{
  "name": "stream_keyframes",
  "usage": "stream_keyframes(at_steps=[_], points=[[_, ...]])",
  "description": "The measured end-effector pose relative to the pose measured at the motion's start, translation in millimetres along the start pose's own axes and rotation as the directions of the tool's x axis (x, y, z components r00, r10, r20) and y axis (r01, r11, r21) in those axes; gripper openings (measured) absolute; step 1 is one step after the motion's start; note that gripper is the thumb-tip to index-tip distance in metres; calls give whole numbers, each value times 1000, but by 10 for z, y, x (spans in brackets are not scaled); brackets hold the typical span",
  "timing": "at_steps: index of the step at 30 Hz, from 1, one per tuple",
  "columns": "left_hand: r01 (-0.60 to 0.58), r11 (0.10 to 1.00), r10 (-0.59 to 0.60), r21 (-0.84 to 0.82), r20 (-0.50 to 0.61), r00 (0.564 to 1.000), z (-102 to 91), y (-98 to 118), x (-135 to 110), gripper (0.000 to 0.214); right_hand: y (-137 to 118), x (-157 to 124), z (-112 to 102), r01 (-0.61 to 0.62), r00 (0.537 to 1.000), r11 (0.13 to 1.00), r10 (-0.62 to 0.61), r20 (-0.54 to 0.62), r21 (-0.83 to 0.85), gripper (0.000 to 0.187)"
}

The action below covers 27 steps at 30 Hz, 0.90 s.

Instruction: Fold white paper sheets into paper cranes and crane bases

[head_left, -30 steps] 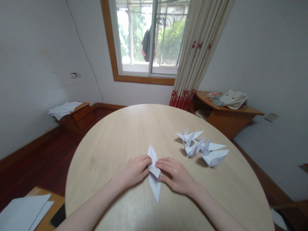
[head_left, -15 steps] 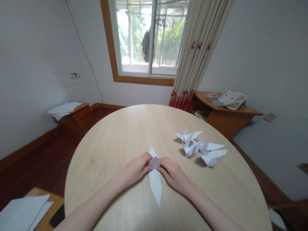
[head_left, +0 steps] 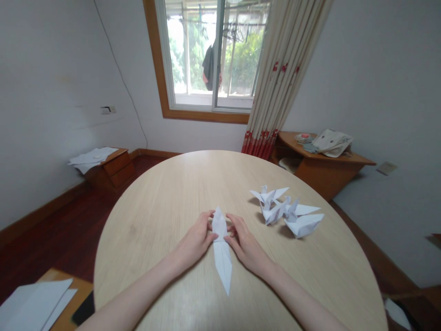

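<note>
Squarely at the near middle of the round table (head_left: pixel 161 197), I see the left hand (head_left: pixel 196 237) gripping a long, pointed white paper fold (head_left: pixel 222 257) lying flat, the right hand (head_left: pixel 246 242) gripping its opposite edge; folded paper cranes (head_left: pixel 286 213) cluster toward the right edge, clear of both low, fingers-forward hands.

We have a round desk (head_left: pixel 165 202) of pale wood. Near our edge a long, pointed white paper fold (head_left: pixel 222 259) lies flat on it. To its right, apart, sit folded paper cranes (head_left: pixel 285 214), clustered closely together.
</note>
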State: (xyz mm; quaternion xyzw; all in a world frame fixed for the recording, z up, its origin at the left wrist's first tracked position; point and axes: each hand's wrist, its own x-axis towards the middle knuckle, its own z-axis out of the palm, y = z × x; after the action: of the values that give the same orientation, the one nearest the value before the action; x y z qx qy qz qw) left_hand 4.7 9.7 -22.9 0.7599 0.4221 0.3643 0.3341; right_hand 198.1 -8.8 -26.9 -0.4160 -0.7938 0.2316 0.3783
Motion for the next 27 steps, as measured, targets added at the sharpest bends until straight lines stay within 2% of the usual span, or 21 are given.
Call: stream_keyframes(at_steps=[7,16,22,27], points=[[-87,971,96,225,-28,995,-11,17,2,56,52,-6,26,78,997,989,-73,39,-129,40],[-112,892,104,438,44,994,-40,50,-13,16,74,-18,19,94,994,963,-78,71,-252,34],[-135,843,96,521,102,990,-54,93,-14,21,48,-17,-3,98,992,945,-67,108,-311,35],[-137,816,92,562,107,990,-60,60,-8,25,30,-15,-10,93,992,942,-61,110,-323,36]])
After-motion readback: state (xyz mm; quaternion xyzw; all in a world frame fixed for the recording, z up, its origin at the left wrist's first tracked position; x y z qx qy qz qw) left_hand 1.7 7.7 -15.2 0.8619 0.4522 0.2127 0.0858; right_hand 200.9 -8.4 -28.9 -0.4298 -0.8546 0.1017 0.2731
